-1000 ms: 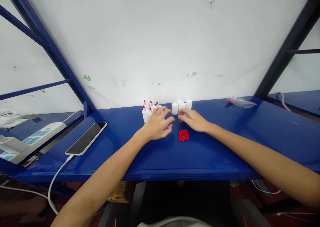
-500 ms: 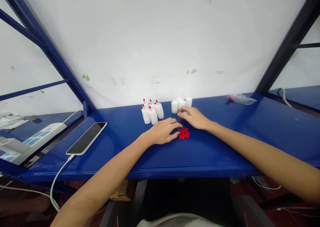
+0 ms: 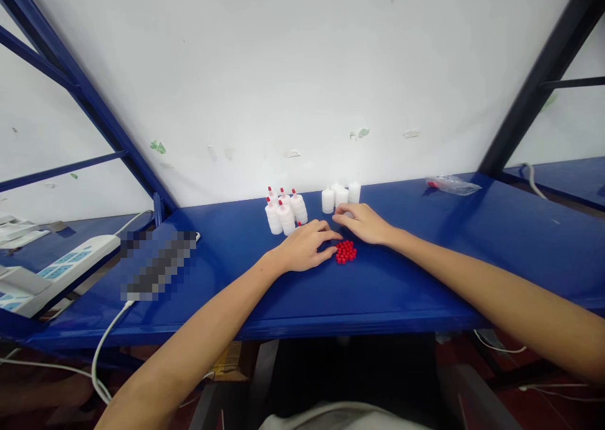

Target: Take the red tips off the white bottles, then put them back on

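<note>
My left hand [image 3: 307, 247] rests low over the blue table, thumb and forefinger apart at the left edge of a pile of small red caps [image 3: 346, 252]. Nothing shows between those fingers. Behind it stand several white squeeze bottles [image 3: 285, 217] with red-tipped nozzles; one more red tip peeks out just above the hand. My right hand [image 3: 363, 223] is curled beyond the pile. A pale thing [image 3: 348, 214], mostly hidden, shows between its thumb and fingers. Close behind that hand, several white bottles without red tips [image 3: 328, 200] stand upright.
A clear plastic bag [image 3: 454, 185] with something red inside lies at the back right of the blue table [image 3: 406, 291]. At the left are a pixelated phone [image 3: 158, 269] on a white cable and a white power strip [image 3: 78, 260]. A white wall rises behind.
The whole view has shifted slightly. Both hands keep nearly the same places beside the caps and bottles. The phone is now blurred by pixels.
</note>
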{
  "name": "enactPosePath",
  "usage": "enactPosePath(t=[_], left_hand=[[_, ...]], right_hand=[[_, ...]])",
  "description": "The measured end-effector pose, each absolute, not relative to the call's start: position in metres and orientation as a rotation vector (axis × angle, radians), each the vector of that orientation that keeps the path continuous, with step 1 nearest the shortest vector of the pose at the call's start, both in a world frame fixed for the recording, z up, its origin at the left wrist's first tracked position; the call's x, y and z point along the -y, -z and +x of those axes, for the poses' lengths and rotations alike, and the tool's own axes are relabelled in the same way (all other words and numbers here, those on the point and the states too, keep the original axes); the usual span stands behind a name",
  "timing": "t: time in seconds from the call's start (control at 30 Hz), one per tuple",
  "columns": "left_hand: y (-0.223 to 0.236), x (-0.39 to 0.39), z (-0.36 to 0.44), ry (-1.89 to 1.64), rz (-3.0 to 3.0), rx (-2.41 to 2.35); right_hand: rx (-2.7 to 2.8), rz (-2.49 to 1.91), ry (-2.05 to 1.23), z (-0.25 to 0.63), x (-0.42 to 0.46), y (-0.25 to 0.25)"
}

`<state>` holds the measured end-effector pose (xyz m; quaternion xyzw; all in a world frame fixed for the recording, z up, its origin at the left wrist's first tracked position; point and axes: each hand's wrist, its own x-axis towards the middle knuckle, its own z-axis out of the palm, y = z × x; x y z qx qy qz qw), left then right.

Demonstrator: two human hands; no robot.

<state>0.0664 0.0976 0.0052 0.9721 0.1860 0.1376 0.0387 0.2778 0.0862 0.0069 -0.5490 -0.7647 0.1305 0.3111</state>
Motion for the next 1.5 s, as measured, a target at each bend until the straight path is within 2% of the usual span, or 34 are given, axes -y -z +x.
enactPosePath(t=[0.6,0.8,1.13,1.5], left_hand=[[-0.004,-0.097,0.068,-0.485,2.947,-0.560],[-0.004,-0.098,0.070,-0.497,2.907,-0.550],[-0.004,-0.098,0.073,-1.183,2.681,-0.500],[-0.002,-0.097,0.075,-1.210,2.657,-0.514]], right_hand=[[2.128,-1.432,-0.313,0.279,-0.084,-0.008],[2.178,-1.301,-0.367,0.278,-0.083,-0.008],[2.182,-0.988,-0.591,0.277,-0.077,-0.010],[2.185,-0.967,-0.617,0.272,-0.073,-0.012]])
